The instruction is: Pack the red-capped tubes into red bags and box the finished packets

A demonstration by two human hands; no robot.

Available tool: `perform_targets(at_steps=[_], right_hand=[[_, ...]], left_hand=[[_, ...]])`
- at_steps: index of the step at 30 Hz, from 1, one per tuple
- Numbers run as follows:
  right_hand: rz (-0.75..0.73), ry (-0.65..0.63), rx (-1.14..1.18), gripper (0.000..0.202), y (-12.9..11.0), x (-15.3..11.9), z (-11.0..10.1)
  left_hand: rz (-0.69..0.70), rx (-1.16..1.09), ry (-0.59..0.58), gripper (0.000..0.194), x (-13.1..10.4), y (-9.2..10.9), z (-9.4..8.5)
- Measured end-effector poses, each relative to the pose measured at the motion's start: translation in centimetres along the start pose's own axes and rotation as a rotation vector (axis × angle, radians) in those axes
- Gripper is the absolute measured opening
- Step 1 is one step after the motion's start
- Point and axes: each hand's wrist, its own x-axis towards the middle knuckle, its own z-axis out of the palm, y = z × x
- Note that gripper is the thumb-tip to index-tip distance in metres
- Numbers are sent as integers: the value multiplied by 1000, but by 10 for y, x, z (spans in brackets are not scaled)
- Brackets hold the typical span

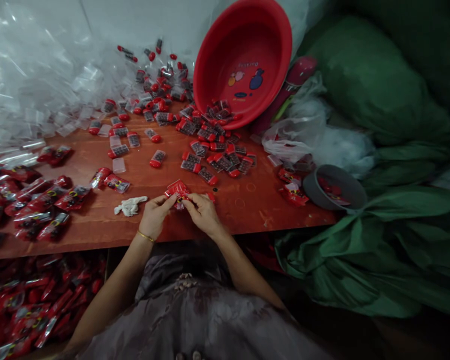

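A small red packet [177,190] is pinched between my two hands at the table's front edge. My left hand [155,212] grips its lower left side, thumb and fingers closed. On the right side of the packet, my right hand [202,212] closes its thumb and fingers. Just left of my left hand lies a crumpled white cloth [130,205]. Beyond my hands, small clear containers with red caps and dark contents [207,175] are scattered. Two filled red packets [117,183] rest to the left, near a larger pile of red packets [43,202].
A red basin [243,55] leans on its side at the back of the orange table [243,200]. Empty clear containers [41,85] are heaped back left. A grey bowl [335,187], plastic bags [296,135] and green sacks [378,240] stand right. More packets [33,300] lie below left.
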Motion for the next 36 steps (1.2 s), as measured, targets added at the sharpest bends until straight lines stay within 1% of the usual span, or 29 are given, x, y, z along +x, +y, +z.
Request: perform_targets(at_steps=[2,5,6,7,8,10,12,14,16,18,20,23,24,26,29,31,33,36], right_hand=[[62,-9,-110,27,3,-3,-7],[282,2,-411,39,7,-10,-13],[326,-3,-499,44,9,-13,-14],[335,-13,-557,45,11,-17,-15],[314,-26,-584,42,13,-21,-16],[242,-38,-565,30,19,-30,-19],[197,-6,-520,26,25,-38,-23],[234,73,-531,37,29,-43,-26],[323,116,-597,46,29,-44,-28],[400,91,-642,41,29,-41,-26],[432,67,-616,30,29,-37,-24],[449,108,-447,21,31,-36,-26],[448,122,-342,21,31,-39,-28],[438,111,-41,21,30,-46,-34],[444,-18,486,25,20,-58,-43],[473,-96,721,27,11,-63,-45],[495,-113,840,27,4,-64,-43],[512,-93,905,27,0,-61,-38]], left_hand=[[6,19,41,40,0,2,1],[11,10,105,41,1,2,3],[-6,-1,115,41,2,1,4],[-34,-15,120,42,2,0,5],[-69,-31,120,43,2,-1,6],[-150,-64,109,44,1,-2,6],[-212,-92,97,44,0,-3,7],[-255,-110,84,41,-2,-3,7],[-289,-124,71,38,-3,-4,8],[-309,-131,62,36,-4,-4,10],[-313,-135,58,34,-5,-4,11],[-320,-149,66,32,-6,-3,11],[-323,-153,72,33,-6,-3,11],[-321,-157,80,34,-6,-3,10],[-285,-152,67,38,-7,-5,12],[-250,-151,52,40,-9,-6,15],[-224,-152,42,42,-12,-5,17],[-208,-132,30,43,-16,-3,19]])
